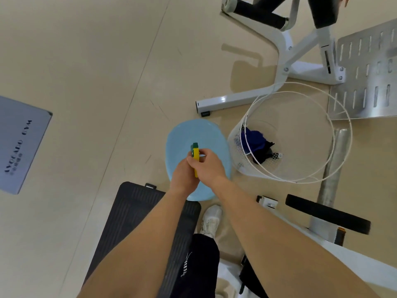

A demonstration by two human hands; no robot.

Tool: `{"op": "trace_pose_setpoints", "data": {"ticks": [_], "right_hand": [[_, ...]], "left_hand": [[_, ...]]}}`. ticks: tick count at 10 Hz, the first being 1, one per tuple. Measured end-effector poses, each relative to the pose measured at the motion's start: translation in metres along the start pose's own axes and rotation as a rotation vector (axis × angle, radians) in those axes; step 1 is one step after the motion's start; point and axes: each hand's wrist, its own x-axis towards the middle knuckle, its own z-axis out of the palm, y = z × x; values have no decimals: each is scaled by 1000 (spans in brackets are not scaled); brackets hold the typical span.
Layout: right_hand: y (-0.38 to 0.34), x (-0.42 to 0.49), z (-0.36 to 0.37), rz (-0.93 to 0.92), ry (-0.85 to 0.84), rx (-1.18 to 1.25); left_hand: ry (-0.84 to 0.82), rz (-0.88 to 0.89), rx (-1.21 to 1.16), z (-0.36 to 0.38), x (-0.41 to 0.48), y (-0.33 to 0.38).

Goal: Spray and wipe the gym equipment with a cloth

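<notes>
The spray bottle (195,153) (yellow body, green nozzle) is being held by both hands pressed together: the left hand (184,176) is wrapping around its body, and the right hand (207,166) is curling its fingers at the head. Directly beneath the hands, a light blue basin (193,132) is lying on the floor. Right of the hands, a blue cloth (254,137) is sitting inside a white wire basket (234,145). Beyond it, the white gym equipment (281,61) is standing.

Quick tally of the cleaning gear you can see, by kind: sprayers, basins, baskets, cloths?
Spray bottle: 1, gripped by the left hand, with the right hand at its head
Light blue basin: 1
White wire basket: 1
Cloths in the basket: 2, a blue cloth and a dark cloth, as far as I can tell
Total: 5
</notes>
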Motion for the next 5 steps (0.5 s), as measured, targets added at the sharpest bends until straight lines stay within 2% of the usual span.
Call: {"op": "trace_pose_setpoints", "data": {"ticks": [2,4,5], "right_hand": [[1,2,14,-4,-1,-22],[9,-19,23,5,-72,-147],[8,-37,14,-3,45,-223]], "left_hand": [[34,41,20,1,2,-16],[-40,-59,-4,-6,-24,-23],[-45,-154,-63,-9,-35,-24]]}}
